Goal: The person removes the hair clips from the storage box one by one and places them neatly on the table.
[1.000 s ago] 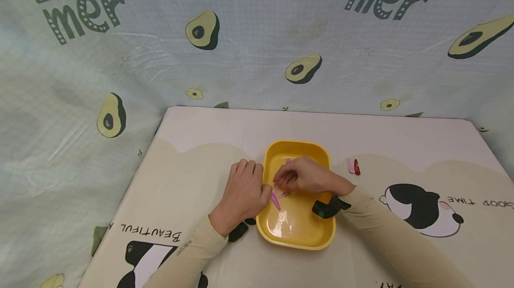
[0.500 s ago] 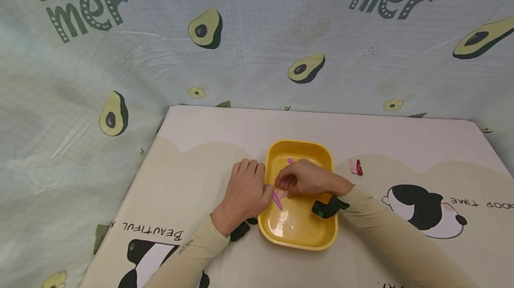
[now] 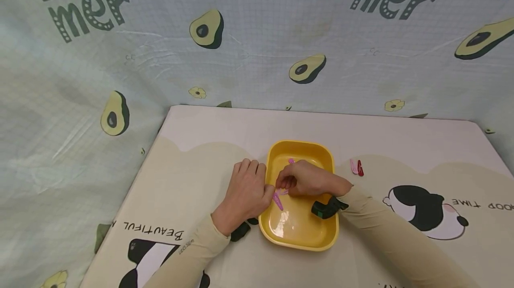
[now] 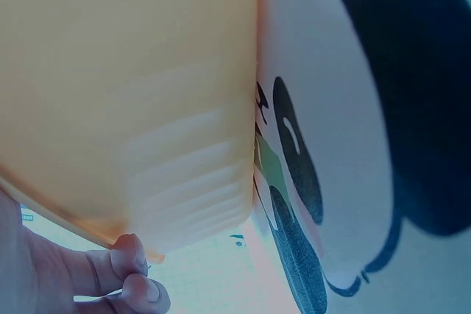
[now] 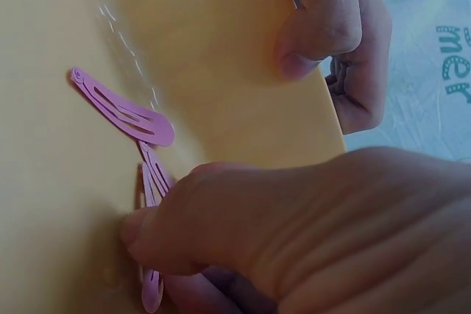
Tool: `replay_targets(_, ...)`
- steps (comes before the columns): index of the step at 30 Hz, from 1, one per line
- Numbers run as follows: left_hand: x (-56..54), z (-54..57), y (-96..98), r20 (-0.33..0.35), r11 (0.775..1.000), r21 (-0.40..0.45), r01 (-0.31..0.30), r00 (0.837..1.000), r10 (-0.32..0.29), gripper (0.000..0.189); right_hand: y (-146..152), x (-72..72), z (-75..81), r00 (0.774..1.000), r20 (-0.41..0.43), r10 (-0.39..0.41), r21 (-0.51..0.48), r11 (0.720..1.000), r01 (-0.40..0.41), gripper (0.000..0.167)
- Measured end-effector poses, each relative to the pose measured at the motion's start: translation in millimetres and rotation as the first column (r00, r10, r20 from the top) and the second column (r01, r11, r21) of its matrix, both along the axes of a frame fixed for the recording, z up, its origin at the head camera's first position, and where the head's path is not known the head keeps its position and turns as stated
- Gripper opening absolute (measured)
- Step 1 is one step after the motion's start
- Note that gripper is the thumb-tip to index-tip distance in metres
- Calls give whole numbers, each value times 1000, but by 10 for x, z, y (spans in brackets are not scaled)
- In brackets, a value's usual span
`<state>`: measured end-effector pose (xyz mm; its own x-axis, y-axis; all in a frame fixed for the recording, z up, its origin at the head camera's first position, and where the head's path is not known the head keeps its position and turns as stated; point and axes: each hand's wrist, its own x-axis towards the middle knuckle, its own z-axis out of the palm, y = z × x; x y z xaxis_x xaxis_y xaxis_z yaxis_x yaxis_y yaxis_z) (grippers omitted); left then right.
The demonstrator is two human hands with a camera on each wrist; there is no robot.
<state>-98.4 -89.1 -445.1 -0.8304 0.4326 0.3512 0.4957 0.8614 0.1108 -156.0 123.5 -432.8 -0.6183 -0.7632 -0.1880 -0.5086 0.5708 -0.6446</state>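
Note:
My left hand (image 3: 246, 190) grips the left rim of a yellow plastic tray (image 3: 299, 245), thumb over the inside and fingers outside. Inside the tray, my right hand (image 3: 307, 177) pinches a pink snap hair clip (image 5: 151, 298) between thumb and fingers; the thumb covers its middle. Touching or nearly touching it is a second pink hair clip (image 5: 156, 167), partly behind the hand. Another pink hair clip (image 5: 125, 112) lies flat on the tray bottom, its wide end meeting the second one. Toward the tray's far end, a bit of pink (image 3: 291, 161) shows past my right hand.
On the table right of the tray, a light pink hair clip (image 3: 354, 166) and a red hair clip (image 3: 360, 168) lie side by side. A patterned cloth (image 3: 249, 56) hangs behind the table's far edge. The tablecloth (image 3: 201, 167) carries printed dogs and lettering.
The head view has shifted slightly, so everything sits a little further right. The clip at my right fingertips has turned slightly. My left hand keeps its hold on the rim.

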Motion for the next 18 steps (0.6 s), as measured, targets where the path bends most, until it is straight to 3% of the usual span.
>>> replay_targets(12,3,9,2,4,1000,14,-1,1000,1,19,8,-4,-1,995,-95,-11,-23,1000,9,16)
replay_targets(18,2,2,5,-19,1000,16,1,1000,0,19,16,-6,0,994,-103,-32,-41,999,28,13)
